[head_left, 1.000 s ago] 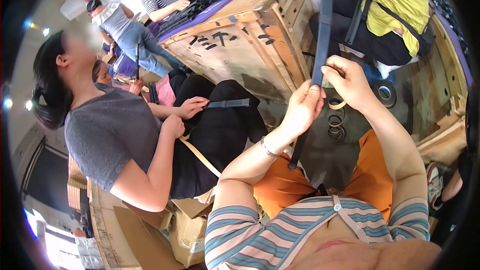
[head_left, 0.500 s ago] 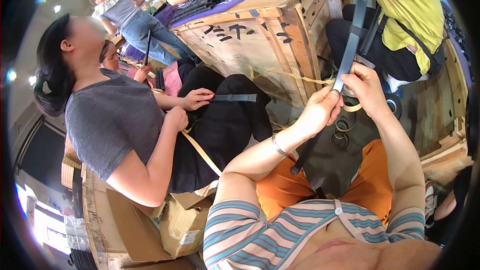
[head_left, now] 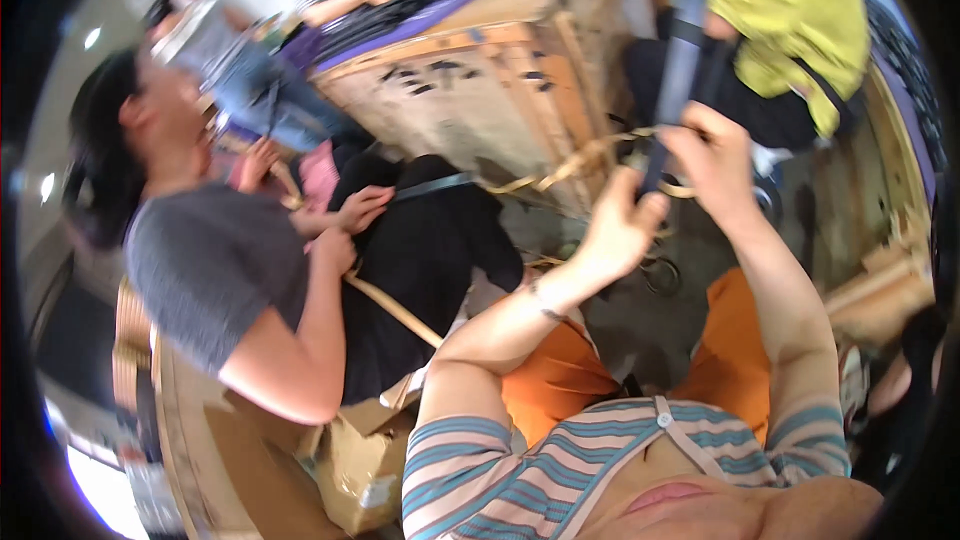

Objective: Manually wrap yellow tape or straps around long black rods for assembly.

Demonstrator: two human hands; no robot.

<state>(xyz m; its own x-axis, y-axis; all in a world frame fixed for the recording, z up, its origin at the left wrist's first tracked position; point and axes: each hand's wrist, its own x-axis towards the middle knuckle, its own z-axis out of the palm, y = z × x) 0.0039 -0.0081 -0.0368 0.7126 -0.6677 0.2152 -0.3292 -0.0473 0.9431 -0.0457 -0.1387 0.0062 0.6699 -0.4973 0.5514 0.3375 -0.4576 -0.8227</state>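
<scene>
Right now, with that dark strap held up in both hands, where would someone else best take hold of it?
Probably on the free upper length of the dark strap, above the right hand and left hand, coming in from the side. It is flat, narrow and stretched upright there, so fingers could pinch its two faces. The picture is blurred, so finer detail cannot be told.

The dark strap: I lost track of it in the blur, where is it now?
In the head view the dark strap runs upright in the upper right, pinched between the left hand and right hand, before the wooden crate.
</scene>
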